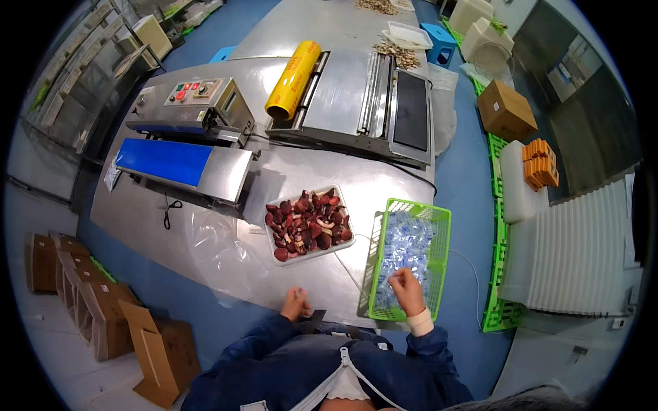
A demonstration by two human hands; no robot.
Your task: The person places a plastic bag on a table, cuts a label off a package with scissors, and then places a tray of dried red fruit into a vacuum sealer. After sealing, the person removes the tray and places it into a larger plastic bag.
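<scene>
A white tray (pixel 271 241) heaped with dark red mushroom pieces sits on the steel table (pixel 226 260) in front of me. To its right stands a green plastic basket (pixel 444 226) filled with small clear sachets. My right hand (pixel 406 288) reaches into the near end of that basket, its fingers curled among the sachets; whether it grips one I cannot tell. My left hand (pixel 296 302) rests near the table's front edge with its fingers folded in, holding nothing that I can see. A clear plastic bag (pixel 219 250) lies flat left of the tray.
A sealing machine with a blue belt (pixel 164 161) and a wrapping station with a yellow film roll (pixel 293 79) stand further back. Cardboard boxes (pixel 103 308) sit on the floor to my left. Green crates (pixel 499 274), a white ribbed panel and a brown box (pixel 506 109) line the right.
</scene>
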